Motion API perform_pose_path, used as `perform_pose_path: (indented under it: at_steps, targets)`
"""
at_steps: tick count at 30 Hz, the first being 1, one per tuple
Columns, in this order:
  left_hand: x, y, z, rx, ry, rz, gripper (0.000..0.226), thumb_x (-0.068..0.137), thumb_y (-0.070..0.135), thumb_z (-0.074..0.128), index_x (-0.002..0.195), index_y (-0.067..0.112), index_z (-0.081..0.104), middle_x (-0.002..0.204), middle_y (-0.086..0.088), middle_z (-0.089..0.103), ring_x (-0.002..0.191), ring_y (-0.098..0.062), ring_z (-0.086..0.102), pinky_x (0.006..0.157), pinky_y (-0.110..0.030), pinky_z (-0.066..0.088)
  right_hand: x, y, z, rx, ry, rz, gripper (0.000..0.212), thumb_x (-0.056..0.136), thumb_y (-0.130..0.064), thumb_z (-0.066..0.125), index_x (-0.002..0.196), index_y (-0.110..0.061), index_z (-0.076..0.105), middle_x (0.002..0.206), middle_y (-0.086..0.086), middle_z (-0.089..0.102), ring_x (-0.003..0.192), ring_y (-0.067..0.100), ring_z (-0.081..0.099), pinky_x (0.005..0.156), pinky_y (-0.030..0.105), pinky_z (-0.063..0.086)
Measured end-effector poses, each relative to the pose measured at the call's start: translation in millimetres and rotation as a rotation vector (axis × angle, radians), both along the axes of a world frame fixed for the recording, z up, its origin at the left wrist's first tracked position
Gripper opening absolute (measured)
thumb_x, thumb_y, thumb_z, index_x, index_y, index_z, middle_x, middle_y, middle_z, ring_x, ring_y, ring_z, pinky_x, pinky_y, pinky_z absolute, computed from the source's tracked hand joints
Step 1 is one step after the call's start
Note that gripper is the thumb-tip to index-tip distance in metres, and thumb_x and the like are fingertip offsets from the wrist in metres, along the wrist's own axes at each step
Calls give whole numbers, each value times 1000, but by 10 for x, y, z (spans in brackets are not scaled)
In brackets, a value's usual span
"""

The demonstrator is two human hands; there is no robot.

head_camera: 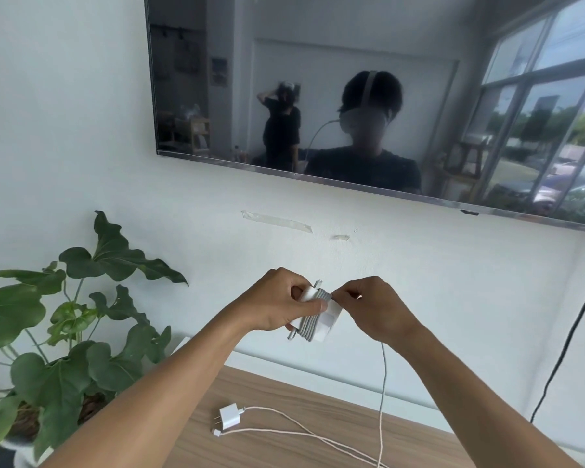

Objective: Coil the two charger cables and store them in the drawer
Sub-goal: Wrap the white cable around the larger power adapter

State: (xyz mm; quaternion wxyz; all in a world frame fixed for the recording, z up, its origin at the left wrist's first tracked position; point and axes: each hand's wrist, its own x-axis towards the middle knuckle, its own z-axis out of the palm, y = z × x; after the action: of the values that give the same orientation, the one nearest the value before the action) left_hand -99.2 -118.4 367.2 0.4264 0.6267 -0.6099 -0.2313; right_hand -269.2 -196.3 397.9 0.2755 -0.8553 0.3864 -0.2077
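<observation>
The grey cable (pixel 309 324) is wound in neat loops round a white charger block (pixel 331 323). Both are up in the air, in front of the white wall (pixel 419 282) and above the wooden table (pixel 284 393).

The left hand (pixel 281 304) grips the block from the left side. Its fingers are curled round the block, and its thumb lies flat across the loops. The right hand (pixel 379 310) is just beside it, at the top right of the loops. Its finger and thumb pinch the cable there, and the other fingers are curled in. The loose part of the grey cable hangs down below the right hand. It drops straight to the table and runs off the bottom edge of the view.

The other charger lies on the table under the arms. It is a small white plug (pixel 229 417) with two metal pins that point to the left. Its thin white cable (pixel 318 438) is not wound up. It lies in a long loose bend across the wood, and its little end sits near the plug.

A green plant (pixel 81 315) with big leaves stands at the left end of the table. A big dark TV (pixel 352 96) hangs on the wall above. It shows the room like a mirror, with two people and a window. Two bits of tape (pixel 277 221) stick to the wall under the TV. A black cord (pixel 571 332) hangs down at the right.
</observation>
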Motion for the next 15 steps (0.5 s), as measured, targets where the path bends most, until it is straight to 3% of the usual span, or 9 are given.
perform_pose_path:
  at_steps: [4,5,7,10,12,15]
  targets:
    - [-2,-10,71,3,-186,44,34,82,36,72,79,3,64,61,1,48,49,-10,39,48,-21,35,30,19,-92,8,-129,-54,30,89,-22,53,84,6,63,66,17,51,50,15,30,45,24,26]
    - [11,-21,79,-10,-214,69,35,81,37,72,77,4,62,60,2,46,50,-12,36,49,-23,32,35,41,-120,-1,-158,-58,28,89,-21,52,85,5,63,75,23,57,52,19,34,48,25,27]
    - [27,-39,80,-39,-211,105,37,80,37,71,72,3,58,60,1,44,51,-14,34,49,-25,31,34,87,-161,-35,-219,-58,24,91,-18,50,83,-3,68,86,16,68,64,31,51,54,27,35]
    - [27,-51,60,-72,-135,129,40,82,36,70,70,2,52,60,-2,41,52,-16,35,45,-31,43,46,155,-190,-100,-287,-56,24,94,-15,49,88,-15,72,84,-1,70,71,20,61,55,14,39]
    - [5,-53,47,-58,-22,137,34,83,35,69,78,2,60,61,-1,45,53,-15,45,51,-36,58,68,187,-228,-202,-304,-59,23,95,-15,50,102,-19,72,90,-4,68,74,14,59,59,9,40]
    - [-34,-72,32,-48,164,149,32,88,30,68,86,-2,65,68,-3,56,60,-16,59,57,-30,59,81,227,-326,-393,-321,-62,28,95,-14,50,118,-20,66,84,-4,58,66,14,54,57,16,40]
